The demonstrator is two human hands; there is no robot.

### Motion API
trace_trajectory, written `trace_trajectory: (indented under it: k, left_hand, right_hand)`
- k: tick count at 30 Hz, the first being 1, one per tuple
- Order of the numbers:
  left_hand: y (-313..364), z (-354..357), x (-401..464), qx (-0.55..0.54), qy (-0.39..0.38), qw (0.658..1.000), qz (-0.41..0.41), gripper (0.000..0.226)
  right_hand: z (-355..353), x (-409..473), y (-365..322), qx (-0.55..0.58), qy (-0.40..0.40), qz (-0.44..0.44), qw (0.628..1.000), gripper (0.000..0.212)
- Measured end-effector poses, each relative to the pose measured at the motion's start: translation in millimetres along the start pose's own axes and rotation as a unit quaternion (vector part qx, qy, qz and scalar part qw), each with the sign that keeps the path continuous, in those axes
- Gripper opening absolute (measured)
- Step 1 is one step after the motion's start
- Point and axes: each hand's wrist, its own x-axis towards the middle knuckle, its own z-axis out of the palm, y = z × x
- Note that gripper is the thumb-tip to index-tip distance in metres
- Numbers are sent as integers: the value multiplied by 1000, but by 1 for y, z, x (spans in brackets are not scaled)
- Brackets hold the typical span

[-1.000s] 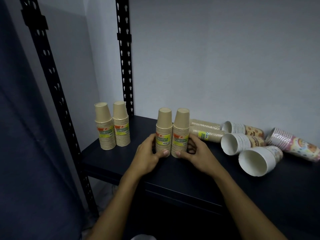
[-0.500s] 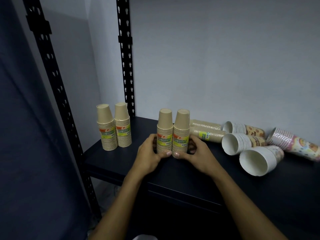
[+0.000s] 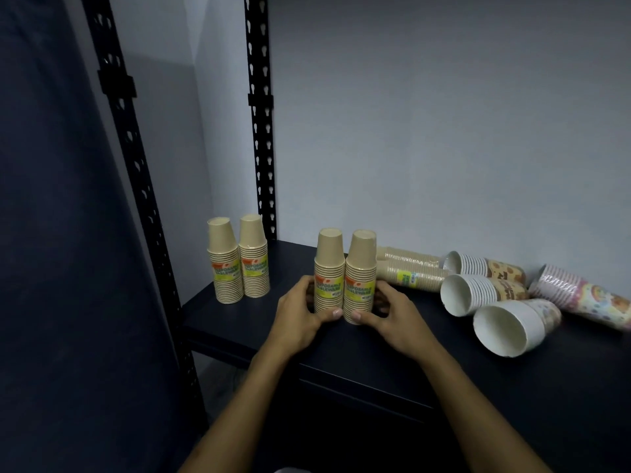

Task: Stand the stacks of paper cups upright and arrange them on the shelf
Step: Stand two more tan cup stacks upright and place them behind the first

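Your left hand and right hand sit near the front of the dark shelf. Their fingers curl round the bottom of the twin pack of brown cups, one hand on each side. The pack stands upright between your hands. It looks light and tippy, and paper squashes, so hold it low and gently. Farther back left, another twin pack stands. Right of you, five stacks lie on their sides, the nearest a white cup stack.
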Motion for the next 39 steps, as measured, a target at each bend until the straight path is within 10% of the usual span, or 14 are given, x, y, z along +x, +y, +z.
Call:
trace_trajectory:
  k: [19,39]
  left_hand:
    - [-24,-94,-57,207,145,967,-19,67]
    - [-51,-104,-52,197,258,941,-94,57]
  right_hand:
    - [95,9,-70,-55,-77,-66,993,75]
    - [138,52,-63,-60,-83,-87,991,45]
